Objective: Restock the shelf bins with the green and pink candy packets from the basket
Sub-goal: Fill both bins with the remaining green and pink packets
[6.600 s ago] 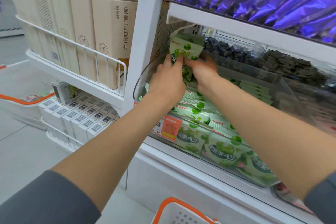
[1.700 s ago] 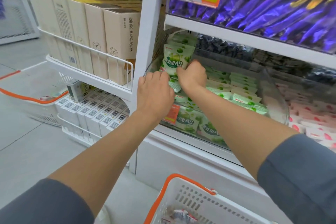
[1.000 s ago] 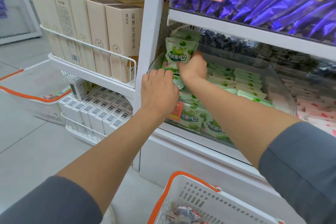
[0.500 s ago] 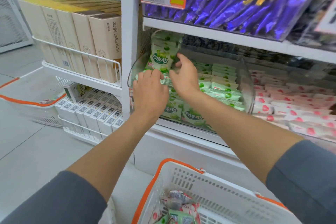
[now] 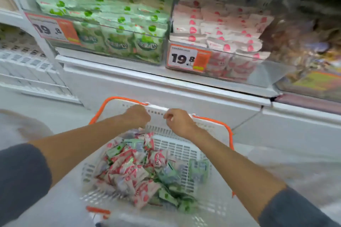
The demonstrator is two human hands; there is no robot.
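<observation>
Looking down, we have both hands over the far side of the white basket [image 5: 180, 148], which sits at 6 o'clock, below the shelf. Our left hand [image 5: 137, 116] is by the far rim, fingers curled into a fist, and nothing shows inside it. Our right hand [image 5: 178, 121] is just beside it towards 3 o'clock. Its fingers are curled under too, the thumb close to the forefinger, and we see nothing held there either. The two hands are near each other but apart. Whether either one touches the rim we cannot tell, as the view is blurred.

Inside the basket lies a loose heap of candy: pink packets [image 5: 129, 169] fill its middle, and green packets [image 5: 198, 168] are mixed in, mostly at 4 and 5 o'clock of the heap.

Up on the shelf, the green bin [image 5: 129, 30] at 11 o'clock is full of green candy. The pink bin [image 5: 239, 52], just beside it at 1 o'clock, holds stacked pink candy. Each bin carries a price tag on its front, both reading 19.8. Our grey sleeves [image 5: 22, 175] show at 8 and 4 o'clock.
</observation>
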